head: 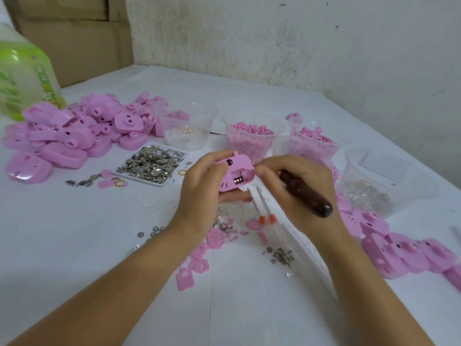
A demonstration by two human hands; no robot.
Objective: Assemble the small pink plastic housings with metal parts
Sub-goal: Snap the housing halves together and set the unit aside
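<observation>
Left hand (199, 188) grips the small pink rounded plastic housing (237, 166) clear of the white table (237, 308): thumb on the top edge, fingers curled under, open compartment facing the camera. Silver ribbed metal contacts (238, 180) sit inside it. Right hand (294, 188) is curled round a dark brown glossy tool handle (308, 197), handle end pointing back over the wrist. Its thumb and forefinger pinch at the housing's right edge. The pinched item is too small to make out and the tool tip is hidden. Housing looks light, stiff, thin-walled and smooth, so probably slippery. Best held by the outer rim as now, fingers out of the compartment and a moderate squeeze, since hard pressure could flex the walls and unseat the contacts. Metal parts look tiny and thin, easy to drop or bend, so pinch them by the edges. Flat white tray of silver metal stampings (152, 163) lies just left of the left hand, with a heap of pink housings (74, 131) farther left. A second pink heap (399, 250) is right of the right forearm. Clear plastic tubs of pink bits (252, 138) stand beyond both hands. Two clear-handled screwdrivers with orange collars (268, 219) lie between the wrists. Small silver discs (152, 232) lie near the left wrist.
</observation>
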